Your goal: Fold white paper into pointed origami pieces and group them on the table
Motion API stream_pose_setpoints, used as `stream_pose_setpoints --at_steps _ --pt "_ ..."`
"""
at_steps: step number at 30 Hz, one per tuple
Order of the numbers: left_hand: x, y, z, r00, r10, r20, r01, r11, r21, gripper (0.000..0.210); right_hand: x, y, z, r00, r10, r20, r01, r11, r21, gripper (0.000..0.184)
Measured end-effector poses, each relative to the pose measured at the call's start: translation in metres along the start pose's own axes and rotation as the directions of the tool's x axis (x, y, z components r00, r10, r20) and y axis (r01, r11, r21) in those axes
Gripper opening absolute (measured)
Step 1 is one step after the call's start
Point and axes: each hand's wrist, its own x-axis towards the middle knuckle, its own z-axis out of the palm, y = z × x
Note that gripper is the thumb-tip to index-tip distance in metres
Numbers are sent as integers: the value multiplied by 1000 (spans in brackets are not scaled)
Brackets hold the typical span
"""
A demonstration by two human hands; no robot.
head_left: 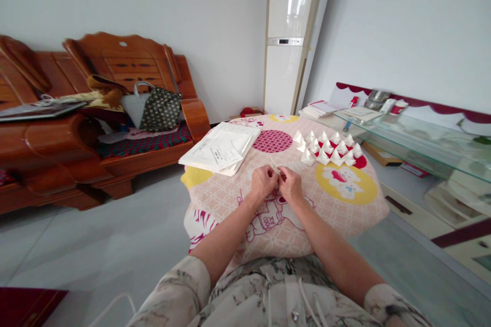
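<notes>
Over the middle of the cloth-covered table (215, 199), my left hand (264, 183) and my right hand (290, 184) meet, fingers pinched together. Between them is a small piece of folded paper (274, 166), mostly hidden by the fingers. Beyond my right hand, several white folded paper pieces (324, 156) with pointed tips stand grouped in rows. To the far left of my hands lies a stack of printed paper sheets (220, 145).
A glass-topped cabinet (414, 138) borders the table on the right, with a stack of papers (320, 108) at its near end. A wooden sofa (153, 158) holding bags (161, 107) is at the left. A tall white air conditioner (284, 71) stands behind.
</notes>
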Motion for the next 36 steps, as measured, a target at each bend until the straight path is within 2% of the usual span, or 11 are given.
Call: stream_pose_setpoints --at_steps 4,6,8,11,15,18,23,27,29,32,36 --pt "-5 5 -2 996 82 22 -83 995 53 15 3 -3 -8 998 66 -2 -66 998 -24 16" --pt "-6 6 -4 990 137 11 -138 990 15 15 6 -2 -12 992 119 -30 -118 993 28 23" --pt "-3 5 -7 981 185 -66 -190 978 -82 13 9 0 -17 978 206 -31 -199 966 164 29" --pt "3 -3 -11 977 151 -152 -185 954 -238 17 11 1 -21 937 331 113 -346 824 449 22" --pt "6 -12 -12 992 64 111 -24 943 -331 38 10 0 -22 898 366 243 -435 658 615 19" --pt "2 -12 -10 976 63 208 14 937 -349 44 11 3 -22 893 393 219 -444 692 570 22" --pt "-1 -11 -8 971 22 237 68 928 -365 41 12 9 -26 929 365 -63 -343 912 224 19" --pt "0 -13 -6 964 -40 264 141 915 -378 39 11 5 -30 931 320 -178 -320 947 27 19" --pt "1 -13 -5 959 -57 278 166 907 -386 38 10 2 -30 930 332 -158 -329 943 45 21" --pt "1 -13 -5 957 -75 279 181 907 -380 37 10 2 -29 930 367 -17 -353 906 233 22" --pt "0 -11 -7 982 -42 183 97 948 -302 37 10 8 -26 873 465 149 -473 728 497 21"
